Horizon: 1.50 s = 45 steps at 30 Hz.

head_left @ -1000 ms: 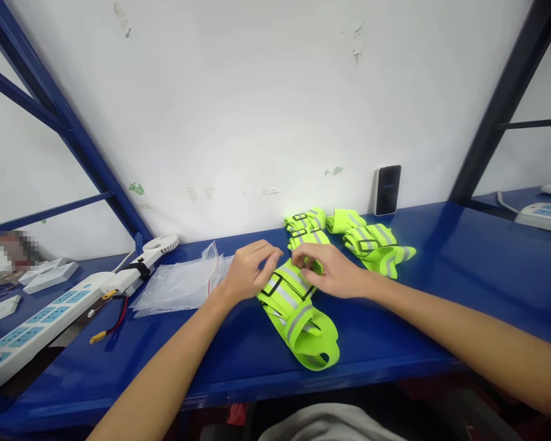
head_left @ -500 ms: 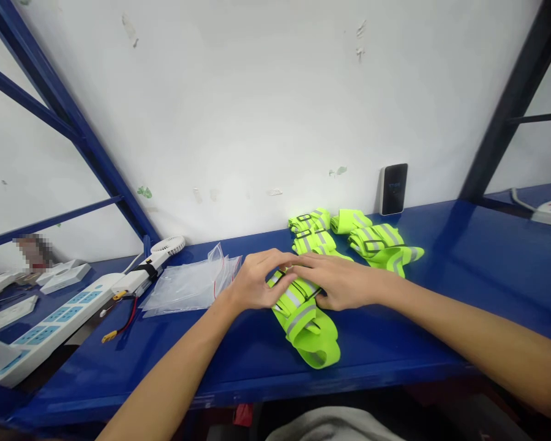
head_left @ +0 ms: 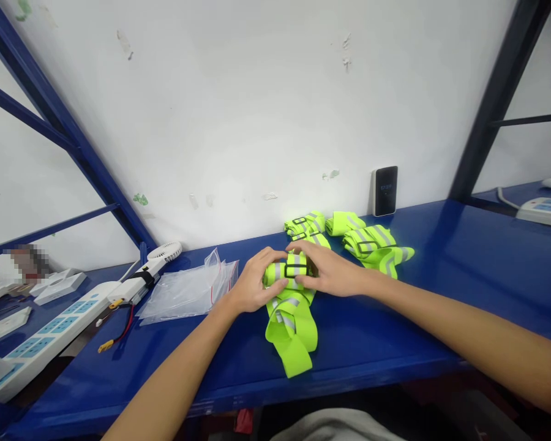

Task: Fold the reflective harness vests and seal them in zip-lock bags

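Observation:
Both my hands cup a rolled bundle of neon yellow reflective belt with silver stripes and a black buckle. My left hand wraps its near left side, and my right hand presses its right side. The loose belt tail hangs in a loop on the blue shelf below my hands. Behind them lie several folded reflective belts, the closest partly hidden by my right fingers, with others beyond.
A black power bank stands against the white wall. Zip plastic bags lie to the left, beyond them a white fan, a white power strip and red-black wires. Blue steel uprights frame the shelf.
The belt's upper part is now rolled into a tighter bundle between my hands, with the buckle on top. The tail has narrowed and shifted left, and my hands have drawn closer around it.

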Motion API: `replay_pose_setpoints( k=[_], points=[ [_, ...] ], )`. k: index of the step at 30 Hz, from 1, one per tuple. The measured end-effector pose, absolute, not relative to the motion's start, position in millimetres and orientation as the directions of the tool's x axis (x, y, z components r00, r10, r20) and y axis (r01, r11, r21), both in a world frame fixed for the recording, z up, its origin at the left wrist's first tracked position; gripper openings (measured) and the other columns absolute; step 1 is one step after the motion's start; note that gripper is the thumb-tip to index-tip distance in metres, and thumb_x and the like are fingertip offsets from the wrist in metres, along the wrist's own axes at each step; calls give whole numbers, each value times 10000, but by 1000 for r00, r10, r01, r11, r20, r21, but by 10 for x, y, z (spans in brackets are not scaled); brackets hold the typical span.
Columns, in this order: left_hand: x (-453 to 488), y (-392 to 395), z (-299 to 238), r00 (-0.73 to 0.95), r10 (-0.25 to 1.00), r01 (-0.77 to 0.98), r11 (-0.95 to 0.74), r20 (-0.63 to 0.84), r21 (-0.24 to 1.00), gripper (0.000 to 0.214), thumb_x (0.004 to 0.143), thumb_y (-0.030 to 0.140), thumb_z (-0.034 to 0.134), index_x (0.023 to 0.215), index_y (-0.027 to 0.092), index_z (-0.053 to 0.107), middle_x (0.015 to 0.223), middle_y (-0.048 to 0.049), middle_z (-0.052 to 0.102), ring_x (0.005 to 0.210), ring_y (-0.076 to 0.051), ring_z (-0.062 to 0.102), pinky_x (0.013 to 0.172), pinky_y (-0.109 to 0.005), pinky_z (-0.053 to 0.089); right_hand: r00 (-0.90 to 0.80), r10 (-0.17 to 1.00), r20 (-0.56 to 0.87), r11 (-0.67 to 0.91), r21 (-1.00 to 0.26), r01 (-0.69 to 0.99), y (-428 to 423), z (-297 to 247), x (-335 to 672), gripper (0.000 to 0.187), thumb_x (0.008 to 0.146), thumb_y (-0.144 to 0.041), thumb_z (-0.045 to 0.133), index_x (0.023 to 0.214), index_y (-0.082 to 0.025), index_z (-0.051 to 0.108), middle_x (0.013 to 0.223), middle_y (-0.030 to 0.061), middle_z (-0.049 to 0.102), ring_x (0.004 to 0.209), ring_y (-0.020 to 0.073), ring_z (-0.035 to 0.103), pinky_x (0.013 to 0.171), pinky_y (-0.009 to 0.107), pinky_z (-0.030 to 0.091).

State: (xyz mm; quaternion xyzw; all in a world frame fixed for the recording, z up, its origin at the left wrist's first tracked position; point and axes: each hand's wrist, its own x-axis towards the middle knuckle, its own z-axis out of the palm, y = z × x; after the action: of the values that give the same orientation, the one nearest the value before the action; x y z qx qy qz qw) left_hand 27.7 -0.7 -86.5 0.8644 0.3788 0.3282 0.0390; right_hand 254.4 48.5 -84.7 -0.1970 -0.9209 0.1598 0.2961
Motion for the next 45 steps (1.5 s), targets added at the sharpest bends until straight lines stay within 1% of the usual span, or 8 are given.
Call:
replay_pose_setpoints(
  k=[6, 17, 22, 27, 31, 36, 40, 45],
  points=[
    [289, 77, -982, 337, 810, 610, -576, 480, 544, 616, 801, 219, 607, 1379, 239, 396, 1106, -70, 603, 896, -202, 607, 849, -371, 493, -686, 495, 533, 851, -457, 258, 578, -915, 2533, 471, 945, -359, 502, 1381, -226, 386, 1269, 140, 542, 935, 240, 608, 849, 419, 496],
    [406, 101, -849, -40, 973, -182, -230, 226, 956, 395, 751, 295, 693, 1115, 200, 573, 844, 0, 692, 667, -143, 643, 630, -239, 500, -630, 218, 746, 972, -109, 208, 483, -802, 2607, 777, 788, -236, 625, 1494, -240, 299, 1578, 156, 175, 1427, 353, 268, 1101, 545, 333],
    [476, 26, -802, 62, 992, -290, -91, 113, 953, 368, 710, 293, 712, 1045, 164, 629, 847, -21, 701, 667, -143, 632, 613, -226, 474, -667, 69, 742, 974, 95, 206, 546, -809, 2585, 512, 837, -108, 548, 1333, -222, 488, 1411, 163, 458, 1311, 315, 444, 1031, 517, 418],
    [468, 4, -810, 255, 962, -368, 5, 95, 930, 556, 860, 573, 472, 1178, 140, 617, 1075, -119, 693, 957, -287, 649, 820, -383, 498, -553, 303, 776, 953, -239, 186, 526, -841, 2519, 251, 905, -296, 578, 1125, -175, 579, 999, 113, 679, 891, 247, 645, 794, 392, 530],
    [446, 8, -892, 222, 917, -181, -296, 332, 938, 608, 881, 563, 484, 1360, 188, 476, 1341, -122, 554, 1241, -334, 501, 989, -443, 427, -364, 650, 668, 740, -664, 103, 499, -849, 2450, 281, 866, -417, 622, 990, -166, 634, 869, 81, 703, 753, 234, 657, 657, 344, 534],
    [420, -27, -925, 209, 733, 446, -660, 647, 604, 891, 811, 281, 679, 1510, 321, 130, 1510, -126, 300, 1342, -303, 389, 1047, -464, 396, -221, 825, 520, 500, -854, -144, 479, -860, 2406, 323, 722, -439, 754, 854, -157, 665, 823, 77, 724, 751, 252, 676, 633, 336, 540],
    [385, -33, -886, 414, 575, 642, -734, 705, 221, 634, 820, 166, 618, 1400, 291, 395, 1473, -127, 314, 1344, -287, 383, 1073, -469, 386, -223, 888, 402, 326, -893, -309, 468, -905, 2402, 341, 673, -434, 780, 839, -157, 671, 795, 63, 723, 679, 228, 665, 612, 327, 535],
    [384, -58, -868, 369, 489, 649, -744, 790, 157, 410, 820, 199, 634, 1217, 218, 535, 1291, -130, 496, 1191, -265, 510, 993, -426, 443, -349, 881, 319, 167, -900, -402, 506, -977, 2367, 345, 707, -512, 707, 687, -176, 632, 619, 11, 633, 572, 187, 590, 529, 291, 475]
  ],
)
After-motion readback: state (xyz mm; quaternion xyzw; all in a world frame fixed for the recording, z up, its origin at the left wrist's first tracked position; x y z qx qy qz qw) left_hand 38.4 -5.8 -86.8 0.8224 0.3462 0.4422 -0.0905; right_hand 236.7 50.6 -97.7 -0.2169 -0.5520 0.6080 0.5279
